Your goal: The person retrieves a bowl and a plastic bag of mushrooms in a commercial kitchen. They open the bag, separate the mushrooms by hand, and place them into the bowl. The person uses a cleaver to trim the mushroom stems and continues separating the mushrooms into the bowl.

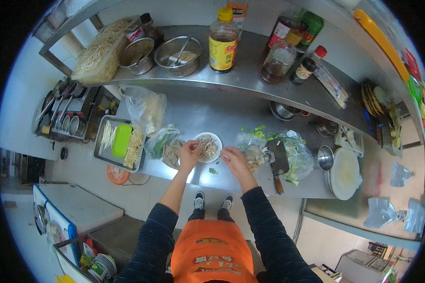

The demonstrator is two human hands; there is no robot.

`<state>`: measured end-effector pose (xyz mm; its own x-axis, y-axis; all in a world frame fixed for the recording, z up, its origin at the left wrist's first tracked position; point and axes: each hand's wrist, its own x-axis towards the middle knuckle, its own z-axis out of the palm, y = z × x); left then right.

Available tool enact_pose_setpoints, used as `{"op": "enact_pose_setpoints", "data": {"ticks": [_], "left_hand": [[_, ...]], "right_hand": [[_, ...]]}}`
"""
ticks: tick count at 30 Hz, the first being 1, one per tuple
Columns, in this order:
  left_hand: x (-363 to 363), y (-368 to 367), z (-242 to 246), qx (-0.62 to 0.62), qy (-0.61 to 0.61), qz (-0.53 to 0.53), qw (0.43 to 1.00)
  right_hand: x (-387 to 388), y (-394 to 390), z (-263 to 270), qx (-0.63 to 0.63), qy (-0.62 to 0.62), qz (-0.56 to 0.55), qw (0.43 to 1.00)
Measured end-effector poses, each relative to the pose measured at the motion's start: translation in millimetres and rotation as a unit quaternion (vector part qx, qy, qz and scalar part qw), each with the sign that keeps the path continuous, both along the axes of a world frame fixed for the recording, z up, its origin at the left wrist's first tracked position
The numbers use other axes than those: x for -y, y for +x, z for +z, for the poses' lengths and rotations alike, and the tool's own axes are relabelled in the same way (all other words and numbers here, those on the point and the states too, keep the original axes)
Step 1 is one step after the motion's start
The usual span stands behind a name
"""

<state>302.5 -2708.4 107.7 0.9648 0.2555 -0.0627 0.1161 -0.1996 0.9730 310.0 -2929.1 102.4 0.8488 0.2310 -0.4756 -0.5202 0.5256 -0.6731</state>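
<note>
A white bowl (pixel 208 158) holding pale, stringy mushroom-like pieces stands near the front edge of the steel counter (pixel 198 116). At the bowl's left rim is my left hand (pixel 190 152), its fingertips pinched together over the food; whether something small is between them cannot be told. My right hand (pixel 234 160) hovers just right of the rim, thumb and finger close around what looks like a small pale piece. Left of the bowl lie greyish mushrooms (pixel 171 154) and a plastic bag of greens (pixel 159 143). Another bag with mushrooms (pixel 254 155) is beyond my right hand.
A cleaver (pixel 279 159) lies at right beside bagged leafy greens (pixel 297 155), a metal bowl (pixel 325 158) and a round board (pixel 344 173). At left sits a metal tray (pixel 102 155) with cut strips and a green dish (pixel 122 140). Above, a steel shelf (pixel 248 79) bears bottles and pots.
</note>
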Motion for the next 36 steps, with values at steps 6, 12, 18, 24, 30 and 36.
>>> {"op": "enact_pose_setpoints", "data": {"ticks": [6, 12, 18, 24, 30, 36], "left_hand": [[4.6, 3.3, -12.9, 0.067, 0.209, -0.075, 0.973], [22.8, 2.7, 31.6, 0.065, 0.110, -0.167, 0.978], [26.6, 2.4, 58.4, 0.107, 0.220, -0.160, 0.956], [21.5, -2.6, 50.9, 0.072, 0.188, -0.103, 0.974], [14.3, 7.7, 36.9, -0.013, 0.008, -0.147, 0.989], [-0.7, 23.2, 16.7, -0.159, -0.124, -0.098, 0.975]], "right_hand": [[-25.6, 23.8, -10.5, 0.006, -0.116, 0.040, 0.992], [-21.4, 23.3, 17.8, -0.028, 0.076, 0.011, 0.997], [-36.9, 27.7, 26.5, 0.017, 0.122, 0.025, 0.992], [-42.3, 14.1, 12.2, -0.025, -0.017, 0.032, 0.999], [-40.5, 13.6, 21.0, 0.226, -0.301, 0.126, 0.918], [-47.3, 20.9, 6.0, 0.023, -0.117, 0.065, 0.991]]}}
